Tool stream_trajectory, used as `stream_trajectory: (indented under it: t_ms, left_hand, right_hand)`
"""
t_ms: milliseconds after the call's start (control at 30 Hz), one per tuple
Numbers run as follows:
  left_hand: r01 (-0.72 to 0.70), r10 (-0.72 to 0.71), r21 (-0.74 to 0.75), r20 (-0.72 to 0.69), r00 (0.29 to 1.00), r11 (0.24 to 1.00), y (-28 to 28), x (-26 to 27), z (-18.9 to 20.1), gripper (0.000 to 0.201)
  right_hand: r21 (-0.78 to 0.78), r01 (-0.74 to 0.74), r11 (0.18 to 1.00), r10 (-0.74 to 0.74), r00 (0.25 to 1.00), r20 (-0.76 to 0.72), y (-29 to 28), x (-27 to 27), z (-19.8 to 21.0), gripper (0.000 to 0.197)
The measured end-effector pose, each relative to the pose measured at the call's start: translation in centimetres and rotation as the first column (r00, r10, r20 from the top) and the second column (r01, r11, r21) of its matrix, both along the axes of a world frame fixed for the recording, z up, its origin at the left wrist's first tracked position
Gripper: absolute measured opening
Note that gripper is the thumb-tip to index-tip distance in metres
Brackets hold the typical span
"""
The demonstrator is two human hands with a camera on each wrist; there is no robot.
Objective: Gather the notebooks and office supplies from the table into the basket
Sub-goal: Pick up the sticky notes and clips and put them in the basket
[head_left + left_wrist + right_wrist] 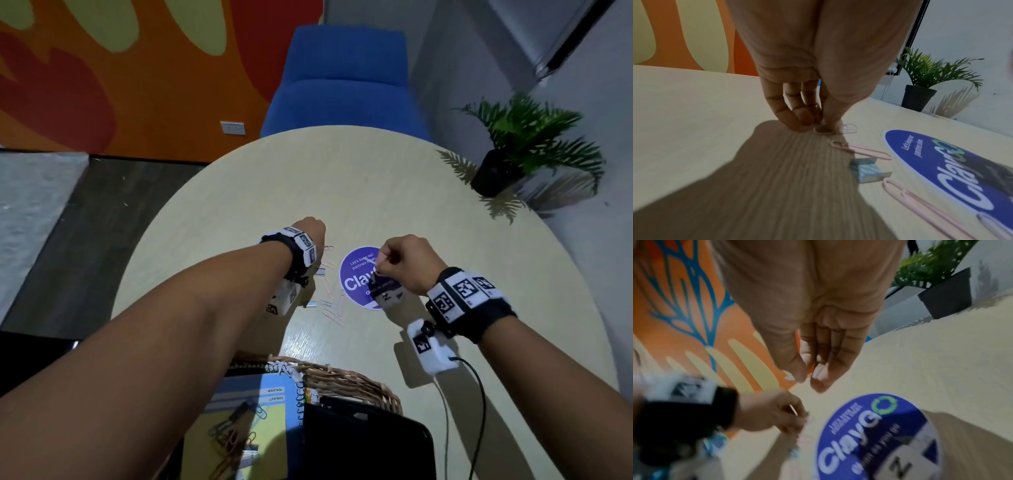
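Observation:
My left hand (310, 228) reaches down to the round table (342, 178); its thumb and fingertips (797, 120) pinch a pink paper clip (823, 130) that lies on the wood. More pink clips (859, 151) and a strip of staples (867, 170) lie just beside it. My right hand (380, 263) hovers above the purple round sticker (356, 277), its fingers curled to the thumb, pinching what looks like a thin pale paper clip (371, 263). The wicker basket (359, 380) at the near edge holds a spiral notebook (253, 411) with several clips on its cover.
A black flat item (363, 442) leans in the basket's right side. A potted plant (513, 144) stands at the table's far right edge, and a blue chair (346, 85) is behind the table. A black cable (479, 394) trails from my right wrist.

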State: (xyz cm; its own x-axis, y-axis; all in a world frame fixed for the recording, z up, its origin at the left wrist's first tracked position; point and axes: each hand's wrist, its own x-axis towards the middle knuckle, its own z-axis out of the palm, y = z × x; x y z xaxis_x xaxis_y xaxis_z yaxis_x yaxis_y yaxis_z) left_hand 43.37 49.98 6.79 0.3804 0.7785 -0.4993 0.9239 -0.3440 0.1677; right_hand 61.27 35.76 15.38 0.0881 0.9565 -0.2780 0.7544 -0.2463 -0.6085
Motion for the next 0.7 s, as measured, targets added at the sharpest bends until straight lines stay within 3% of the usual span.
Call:
stream_trajectory:
  t_ms: [67, 167, 333, 533, 700]
  left_hand:
    - [-0.003, 0.002, 0.027, 0.061, 0.998, 1.0, -1.1, -0.6, 2.6, 0.004]
    - [-0.077, 0.039, 0.117, 0.303, 0.952, 0.99, -3.4, -2.9, 6.9, 0.01]
    - [-0.063, 0.056, -0.005, 0.531, 0.846, 0.998, -11.3, -8.5, 13.5, 0.007]
    - [-0.034, 0.049, -0.037, 0.551, 0.833, 0.999, -20.2, -15.8, 14.6, 0.011]
    - [0.099, -0.037, -0.115, 0.446, 0.894, 0.988, -25.9, -19.0, 12.3, 0.015]
  right_hand:
    - [-0.025, -0.013, 1.0, 0.009, 0.99, -0.143, -1.7, 0.3, 2.6, 0.009]
    - [-0.074, -0.133, 0.988, 0.109, 0.959, -0.262, -4.8, -0.4, 5.5, 0.006]
    - [-0.078, -0.353, 0.933, 0.337, 0.927, -0.167, -7.4, -4.8, 7.7, 0.02]
    - [-0.084, -0.456, 0.886, 0.447, 0.888, -0.11, -9.2, -10.3, 7.8, 0.016]
    - [-0.111, -0.563, 0.819, 0.556, 0.827, -0.086, -11.3, -14.5, 6.9, 0.011]
